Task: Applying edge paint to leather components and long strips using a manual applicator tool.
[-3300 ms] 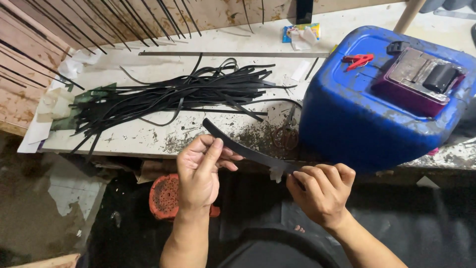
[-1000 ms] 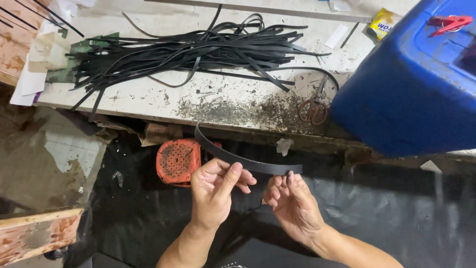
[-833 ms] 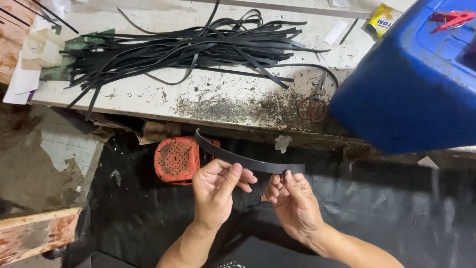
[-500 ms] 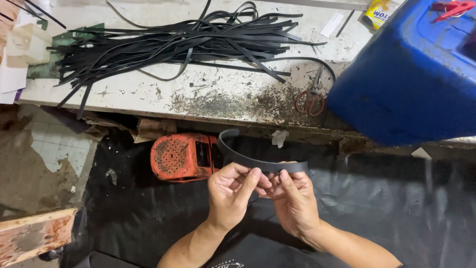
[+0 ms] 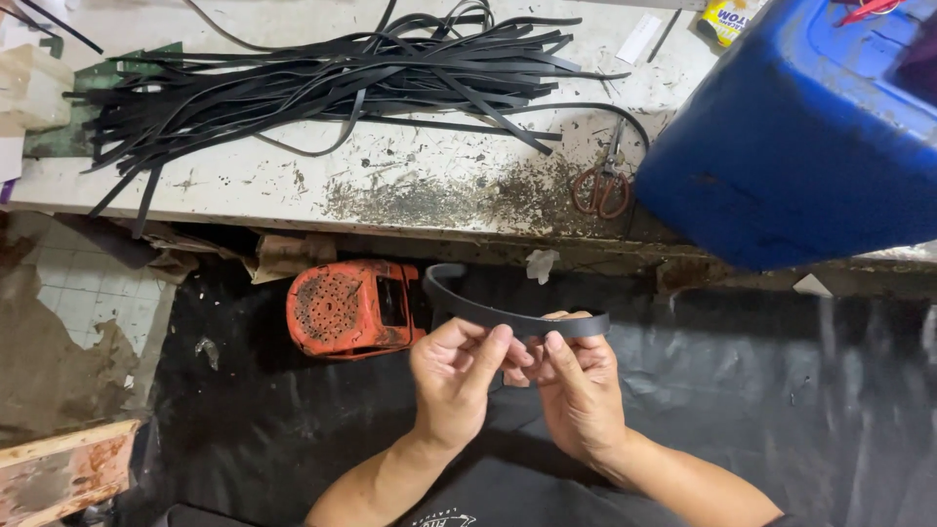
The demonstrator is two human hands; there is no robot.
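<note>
Below the near edge of the worktop (image 5: 410,200), a curved black strip (image 5: 508,317) is pinched by the closed fingers of the left hand (image 5: 457,376) and right hand (image 5: 578,385), and could be sprung loose if that light pinch were slackened.

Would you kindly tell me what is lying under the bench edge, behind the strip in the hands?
An orange perforated casing lies on black sheeting below the bench. The curved black strip crosses its right end; further under the edge is dark.
</note>
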